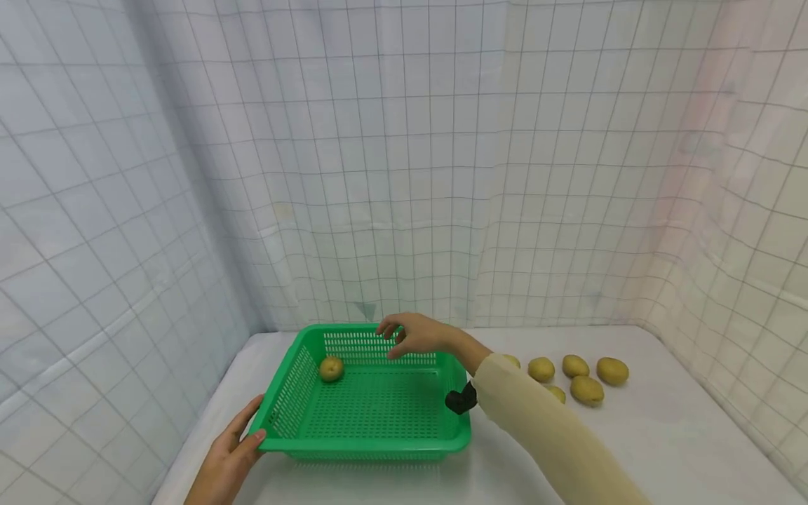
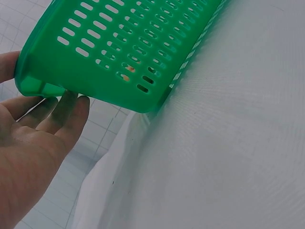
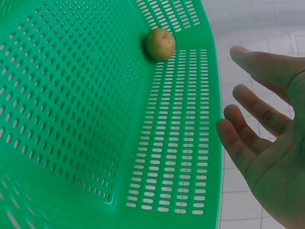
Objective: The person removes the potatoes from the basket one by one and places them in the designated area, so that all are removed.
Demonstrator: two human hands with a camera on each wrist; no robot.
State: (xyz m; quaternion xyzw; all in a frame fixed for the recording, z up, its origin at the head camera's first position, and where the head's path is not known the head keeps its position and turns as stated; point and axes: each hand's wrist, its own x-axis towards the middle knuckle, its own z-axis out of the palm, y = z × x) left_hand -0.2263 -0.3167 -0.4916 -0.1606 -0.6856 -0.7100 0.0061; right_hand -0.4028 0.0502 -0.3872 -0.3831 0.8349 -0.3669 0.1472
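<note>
A green plastic basket point(image 1: 366, 445) with slotted walls stands on the white table. One potato point(image 1: 331, 369) lies inside it, in the far left corner; the right wrist view also shows this potato point(image 3: 160, 44). My left hand point(image 1: 229, 459) grips the basket's rim at the near left corner, thumb on top and fingers beneath the lip, as the left wrist view shows of the hand point(image 2: 35, 138). Over the far right part of the basket hovers my right hand point(image 1: 418, 334), its fingers loosely bent and holding nothing.
To the right of the basket, several potatoes point(image 1: 587, 390) lie loose on the white-covered table point(image 1: 669, 428). My right forearm partly hides some of them. A white grid-patterned curtain point(image 1: 442, 175) rises behind the table and along both sides.
</note>
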